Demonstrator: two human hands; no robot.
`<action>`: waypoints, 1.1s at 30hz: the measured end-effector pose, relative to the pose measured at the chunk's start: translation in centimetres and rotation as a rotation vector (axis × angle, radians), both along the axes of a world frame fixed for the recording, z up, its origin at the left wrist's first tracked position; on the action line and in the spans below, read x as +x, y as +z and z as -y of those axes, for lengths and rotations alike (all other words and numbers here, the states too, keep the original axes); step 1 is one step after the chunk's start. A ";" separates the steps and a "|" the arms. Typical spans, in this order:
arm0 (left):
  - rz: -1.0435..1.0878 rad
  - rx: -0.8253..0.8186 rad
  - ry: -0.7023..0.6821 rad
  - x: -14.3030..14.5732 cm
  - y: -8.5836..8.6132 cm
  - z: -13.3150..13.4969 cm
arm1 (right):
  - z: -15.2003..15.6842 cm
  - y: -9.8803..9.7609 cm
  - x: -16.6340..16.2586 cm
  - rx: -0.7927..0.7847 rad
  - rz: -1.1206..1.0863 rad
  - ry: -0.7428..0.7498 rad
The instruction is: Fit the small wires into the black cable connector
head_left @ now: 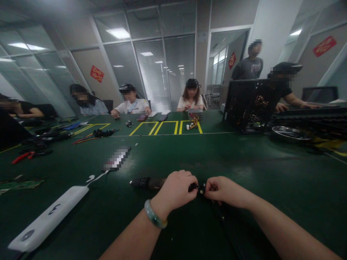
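My left hand [177, 187], with a green bangle on its wrist, is closed over a dark cylindrical tool [145, 183] that lies on the green table [189, 151], its tip pointing left. My right hand [221, 189] is pinched shut on a small dark part [201, 188] held between the two hands, right at the tool's near end. The fingertips of both hands almost touch there. What the small part is I cannot make out.
A white power strip [46, 220] lies at the near left. Red-handled pliers [23, 156] and cables lie far left. A black crate [251, 103] and metal bowl [290, 133] stand at the right. Several people sit at the table's far side.
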State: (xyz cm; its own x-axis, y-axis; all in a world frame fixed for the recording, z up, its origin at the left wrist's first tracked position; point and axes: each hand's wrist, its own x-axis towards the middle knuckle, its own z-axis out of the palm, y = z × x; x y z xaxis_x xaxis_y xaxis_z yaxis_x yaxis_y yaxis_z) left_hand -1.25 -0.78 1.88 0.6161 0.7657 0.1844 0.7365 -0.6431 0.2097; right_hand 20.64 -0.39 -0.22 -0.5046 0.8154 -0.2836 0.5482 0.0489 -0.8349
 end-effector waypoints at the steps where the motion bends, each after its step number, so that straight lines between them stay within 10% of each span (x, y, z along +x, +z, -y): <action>1: -0.001 0.002 0.005 0.0 -0.1 -0.1 | 0.0 0.0 0.0 0.005 0.000 -0.007; 13: 0.042 0.081 -0.022 0.1 -0.7 -1.9 | -0.7 -1.0 -1.2 0.322 0.083 -0.182; 33: 0.041 -0.089 -0.045 -0.6 0.2 0.8 | 1.0 1.3 -1.0 0.496 0.361 0.002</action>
